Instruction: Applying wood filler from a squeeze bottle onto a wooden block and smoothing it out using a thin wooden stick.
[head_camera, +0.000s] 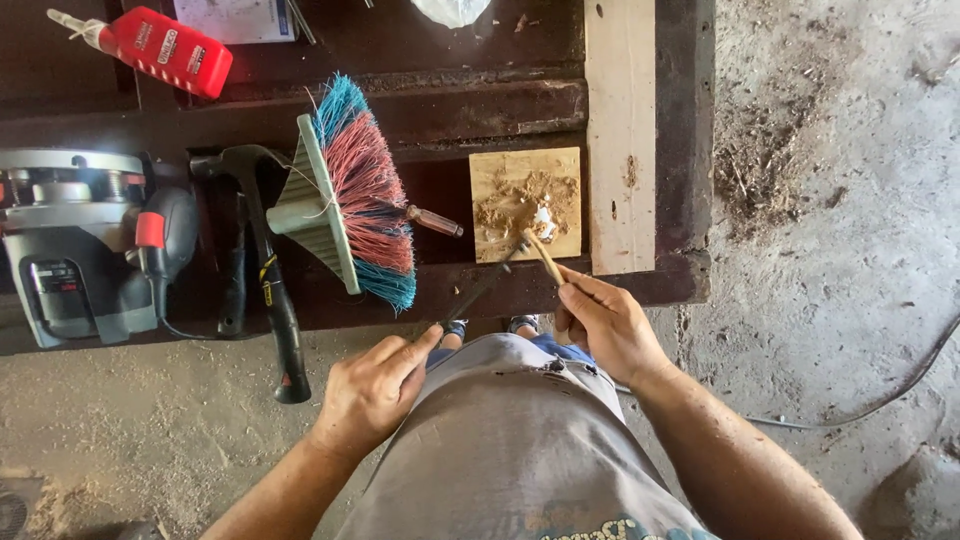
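Seen from the head camera, the left hand (372, 388) is closed around the near end of a dark thin tool (487, 285), whose tip reaches the near edge of a small wood square (525, 203) on the dark counter (470, 110). The right hand (605, 325) pinches a short wooden stick (544, 257) between fingers and thumb, its far end meeting the tool's tip just at the square's near edge. The square is covered with shavings and has a white dab near its middle. Just right of it lies a pale plank (621, 130) running far to near. Left of it lies a brush (350, 195) with pink and blue bristles, then a hammer (265, 260), then a power saw (75, 240) at the far left. A red bottle (160, 48) lies at the far left corner. Sawdust covers the floor (830, 200) to the right.
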